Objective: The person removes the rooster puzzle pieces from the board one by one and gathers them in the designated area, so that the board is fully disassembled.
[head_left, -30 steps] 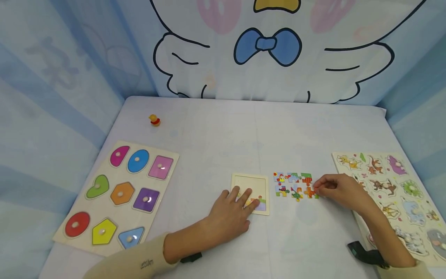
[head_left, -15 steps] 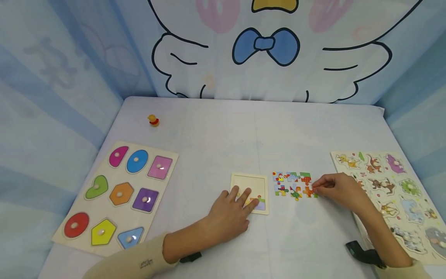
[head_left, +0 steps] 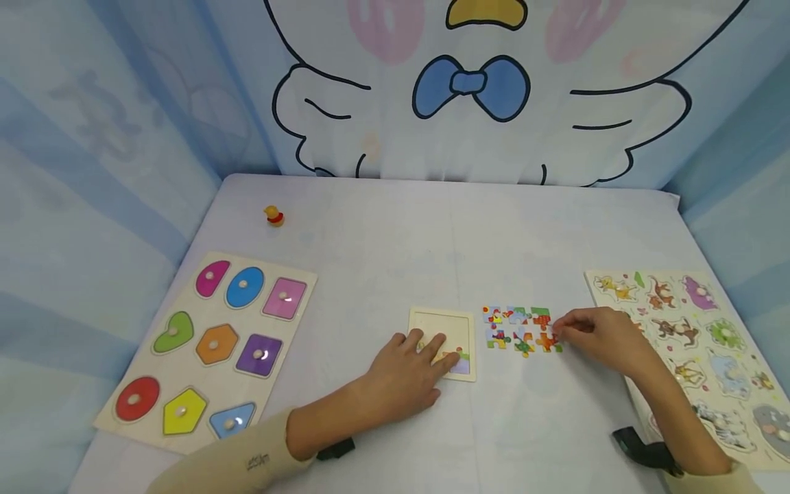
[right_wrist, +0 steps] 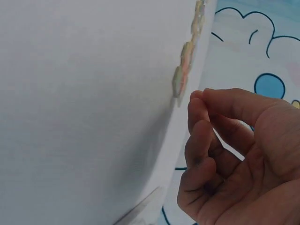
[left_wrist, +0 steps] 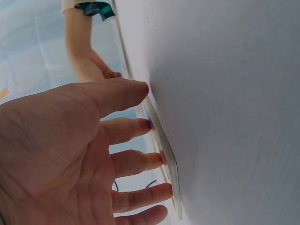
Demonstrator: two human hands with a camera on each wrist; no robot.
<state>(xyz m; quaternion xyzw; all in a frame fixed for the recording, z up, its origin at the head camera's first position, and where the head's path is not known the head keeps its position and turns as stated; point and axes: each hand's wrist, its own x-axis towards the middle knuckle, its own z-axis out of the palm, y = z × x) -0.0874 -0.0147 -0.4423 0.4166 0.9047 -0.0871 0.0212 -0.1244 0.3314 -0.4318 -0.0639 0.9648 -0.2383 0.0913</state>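
Observation:
In the head view my left hand [head_left: 404, 377] rests with spread fingers on a small wooden puzzle tray [head_left: 441, 311]. A printed scene shows in the tray's lower part, partly covered by the fingers; the left wrist view has the fingertips touching the tray [left_wrist: 164, 145]. To its right lie several colourful jigsaw pieces [head_left: 517, 336], in two rows. My right hand [head_left: 607, 339] is at their right end, thumb and forefinger tips together beside a red-orange piece [head_left: 546, 342]. The right wrist view shows curled fingers [right_wrist: 199, 140] with nothing visible between the tips, close to the jigsaw pieces [right_wrist: 184, 70].
A board of coloured knobbed shapes [head_left: 206, 377] lies at the left. An animal puzzle board [head_left: 679, 302] is at the right, partly under my right forearm. Far back on the left stands a small yellow and red figure [head_left: 274, 216]. A printed curtain [head_left: 469, 144] hangs behind the table.
The head view has shifted slightly. Both hands keep their places, the left on the tray and the right beside the jigsaw pieces.

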